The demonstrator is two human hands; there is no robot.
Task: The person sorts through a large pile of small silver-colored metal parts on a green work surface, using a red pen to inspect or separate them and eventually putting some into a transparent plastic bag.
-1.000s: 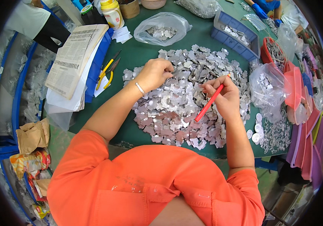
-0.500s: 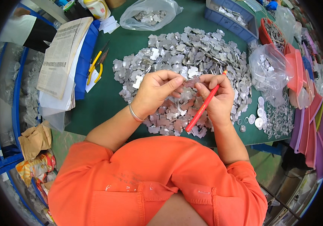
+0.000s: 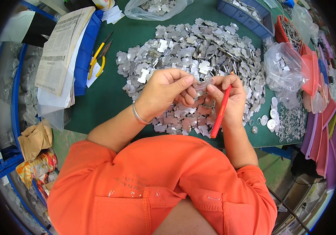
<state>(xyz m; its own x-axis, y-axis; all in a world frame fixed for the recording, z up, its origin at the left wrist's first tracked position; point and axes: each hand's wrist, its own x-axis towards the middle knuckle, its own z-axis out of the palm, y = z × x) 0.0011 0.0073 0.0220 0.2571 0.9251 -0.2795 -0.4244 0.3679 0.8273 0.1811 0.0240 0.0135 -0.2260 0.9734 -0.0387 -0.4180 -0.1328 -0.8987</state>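
Over a heap of grey cross-shaped metal pieces [image 3: 191, 47], both my hands meet at a small crumpled clear plastic bag [image 3: 203, 85]. My left hand [image 3: 168, 89], with a silver bangle at the wrist, pinches one end between thumb and curled fingers. The other end is between the thumb and fingers of my right hand [image 3: 232, 98]. A red pencil [image 3: 222, 111] also rests in my right hand, slanting down toward me. What lies inside the little bag, if anything, is too small to make out.
Pliers with yellow handles [image 3: 96, 64] and newspapers on a blue bin [image 3: 87, 55] are at left. A bag of metal pieces [image 3: 160, 8] and a grey-blue bin [image 3: 246, 17] stand behind. At right are a clear bag [image 3: 283, 64], round discs [image 3: 271, 124] and metal rings [image 3: 291, 123].
The red pencil has swung to a steeper angle, its lower end moving right. My fingers have shifted slightly on the plastic bag. The whole view has moved a little.
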